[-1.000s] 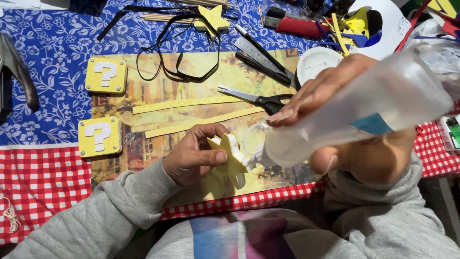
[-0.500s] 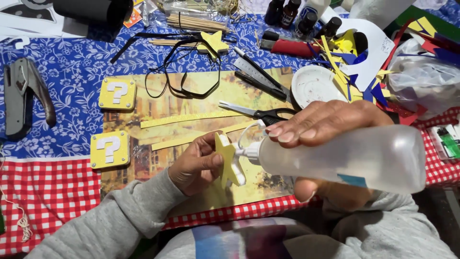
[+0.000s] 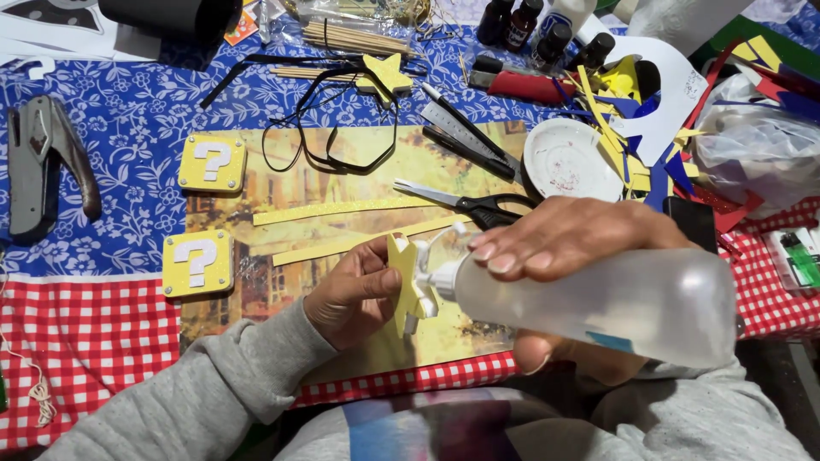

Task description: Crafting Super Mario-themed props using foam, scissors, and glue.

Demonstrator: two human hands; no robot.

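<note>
My left hand (image 3: 354, 290) holds a small yellow foam star (image 3: 401, 277) on edge, just above the picture mat (image 3: 342, 192). My right hand (image 3: 572, 243) grips a translucent glue bottle (image 3: 615, 307) lying sideways, its white nozzle (image 3: 431, 282) touching the star's face. Two yellow glitter strips (image 3: 342, 226) lie on the mat beyond my hands, beside black-handled scissors (image 3: 465, 203).
Two yellow square blocks with white question marks (image 3: 211, 162) (image 3: 197, 263) sit at the mat's left edge. A hole punch (image 3: 38, 166) lies far left. A metal ruler (image 3: 465, 128), white dish (image 3: 568, 160), paint bottles (image 3: 521, 21), another star (image 3: 386, 74) and foam scraps (image 3: 636, 111) crowd the back right.
The glue bottle has tipped down from raised to lying sideways, and its nozzle has come onto the star. My left hand has turned the star on edge.
</note>
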